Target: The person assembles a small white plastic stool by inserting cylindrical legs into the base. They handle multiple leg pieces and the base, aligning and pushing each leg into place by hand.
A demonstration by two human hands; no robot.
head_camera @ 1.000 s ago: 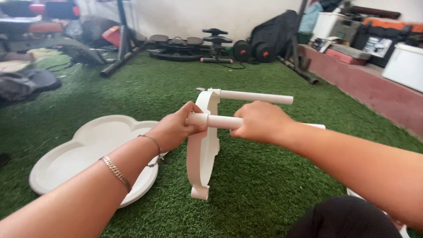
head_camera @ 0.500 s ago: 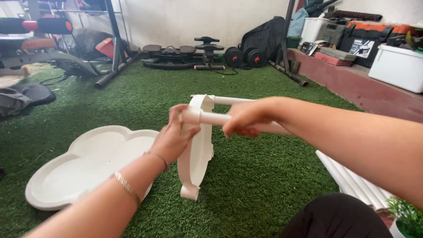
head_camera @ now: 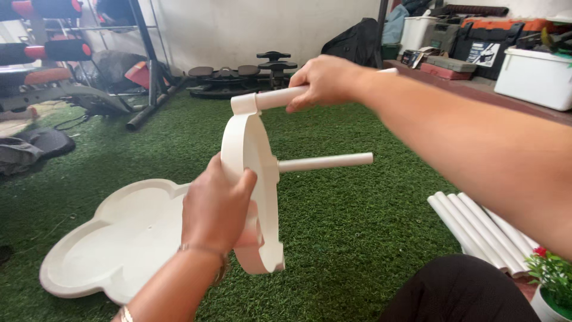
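1. Green artificial turf [head_camera: 357, 238] lay under your white cloud-shaped plastic shelf panel [head_camera: 250, 173], held upright in the air.
2. Your left hand [head_camera: 217, 206] clasped its rim; your right hand [head_camera: 325, 80] gripped the upper white tube leg [head_camera: 271, 98].
3. It looked light, stiff and smooth; the rim seemed the best hold.

A single head-worn camera looks forward and down over the person's own arms, close to the left hand [head_camera: 217, 206] and right hand [head_camera: 325, 80]. It faces across green artificial grass [head_camera: 351, 232] toward a white wall [head_camera: 250, 30], with shelving along the right.
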